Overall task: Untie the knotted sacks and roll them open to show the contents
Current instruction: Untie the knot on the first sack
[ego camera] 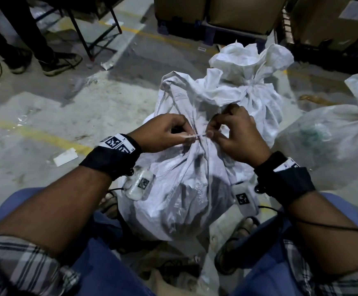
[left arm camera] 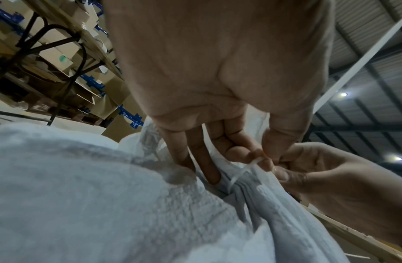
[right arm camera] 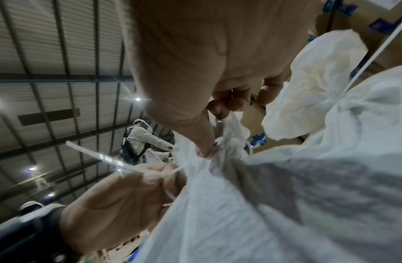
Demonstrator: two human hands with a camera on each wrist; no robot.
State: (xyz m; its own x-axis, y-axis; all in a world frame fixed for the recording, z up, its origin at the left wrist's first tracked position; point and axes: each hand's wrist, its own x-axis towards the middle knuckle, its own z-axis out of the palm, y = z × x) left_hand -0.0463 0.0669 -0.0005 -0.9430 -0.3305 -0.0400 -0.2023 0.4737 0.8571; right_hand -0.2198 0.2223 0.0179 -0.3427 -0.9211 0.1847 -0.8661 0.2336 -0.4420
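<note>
1. The sack stands on the floor between your feet; its neck is cinched by a thin plastic strip.
2. Your left hand pinches the strip's tail; tugging could tighten it.
3. Your right hand pinches at the knot; a slip could tear the weave.

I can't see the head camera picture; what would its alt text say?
Two hands work at the tied neck of a white woven sack standing between the person's knees: the left hand pinches a thin white tie strip, the right hand pinches at the knot. More tied sacks stand behind on the concrete floor.
</note>
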